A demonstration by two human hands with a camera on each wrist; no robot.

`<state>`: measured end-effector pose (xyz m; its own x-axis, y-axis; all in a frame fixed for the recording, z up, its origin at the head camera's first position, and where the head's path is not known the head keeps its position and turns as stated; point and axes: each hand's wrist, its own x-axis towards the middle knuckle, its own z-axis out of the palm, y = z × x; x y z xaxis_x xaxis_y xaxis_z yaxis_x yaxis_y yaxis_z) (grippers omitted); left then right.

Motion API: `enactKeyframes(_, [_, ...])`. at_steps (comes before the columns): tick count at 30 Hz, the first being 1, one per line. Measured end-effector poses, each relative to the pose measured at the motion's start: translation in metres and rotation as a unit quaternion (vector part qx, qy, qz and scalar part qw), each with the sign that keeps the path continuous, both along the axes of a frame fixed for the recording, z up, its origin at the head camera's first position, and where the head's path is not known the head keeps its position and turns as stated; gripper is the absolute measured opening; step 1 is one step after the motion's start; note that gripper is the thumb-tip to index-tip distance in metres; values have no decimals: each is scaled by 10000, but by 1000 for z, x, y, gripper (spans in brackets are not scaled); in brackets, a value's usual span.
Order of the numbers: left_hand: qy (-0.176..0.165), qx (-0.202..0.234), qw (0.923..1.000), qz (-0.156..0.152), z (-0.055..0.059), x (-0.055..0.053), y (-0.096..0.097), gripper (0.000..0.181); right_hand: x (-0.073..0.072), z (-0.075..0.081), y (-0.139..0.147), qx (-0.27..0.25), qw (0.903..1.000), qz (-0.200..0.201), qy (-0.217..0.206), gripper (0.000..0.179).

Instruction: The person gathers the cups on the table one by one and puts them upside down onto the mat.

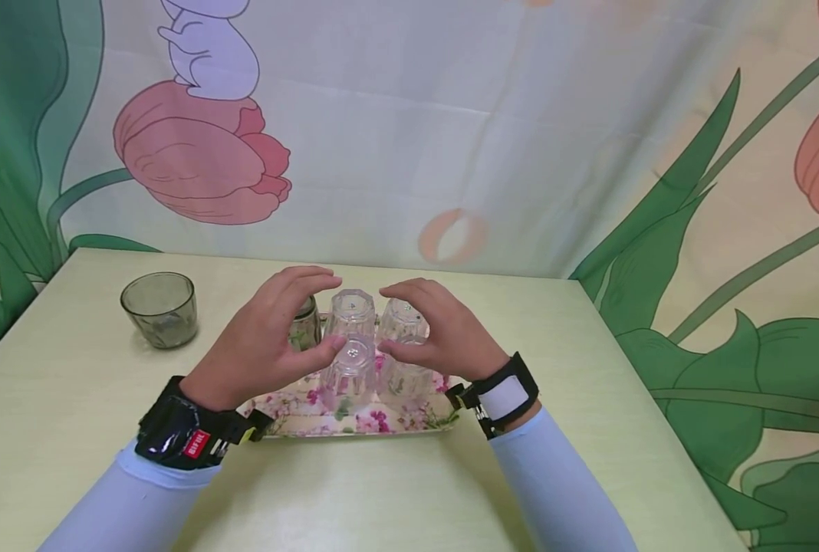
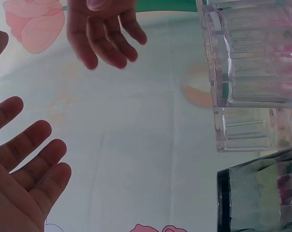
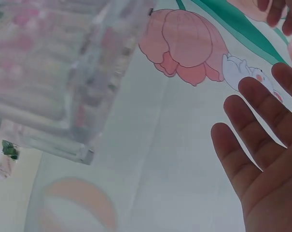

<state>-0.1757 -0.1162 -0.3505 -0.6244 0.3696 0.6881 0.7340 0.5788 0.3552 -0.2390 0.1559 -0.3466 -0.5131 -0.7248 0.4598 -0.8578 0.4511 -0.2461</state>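
Observation:
Several clear faceted glasses (image 1: 351,368) stand upside down, close together on a floral tray (image 1: 299,425). Above the tray's left side is my left hand (image 1: 258,341), its fingers spread and loosely bent, holding nothing. My right hand (image 1: 454,330) hovers opposite it over the right-hand glasses, relaxed and also without anything in its grasp. In the wrist views, both palms show bare, apart from the glasses. A dark grey-green glass (image 1: 304,328) stands on the tray's left part, partly hidden behind my left hand; its side shows in the left wrist view.
Another grey-green glass (image 1: 161,313) stands upright, mouth up, on the pale table (image 1: 368,498) to the left of the tray. Behind the table hangs a curtain (image 1: 382,153) printed with flowers and leaves. Black straps (image 1: 182,425) with devices are on both wrists.

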Motion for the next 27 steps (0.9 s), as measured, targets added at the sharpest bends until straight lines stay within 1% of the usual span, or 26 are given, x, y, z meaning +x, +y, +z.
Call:
enactKeyframes(6, [-11, 17, 10000, -54, 1, 0, 0, 64, 3, 7, 5, -298, 9994, 149, 69, 65])
enactKeyframes(15, [11, -60, 10000, -22, 0, 1, 0, 65, -2, 2, 7, -428, 9988, 204, 148, 67])
enactKeyframes(23, [-31, -67, 10000, -45, 1, 1, 0, 65, 1, 5, 10, -724, 9963, 174, 423, 66])
enactKeyframes(27, [-59, -64, 9999, -56, 0, 1, 1, 65, 2, 6, 12, -789, 9958, 139, 445, 66])
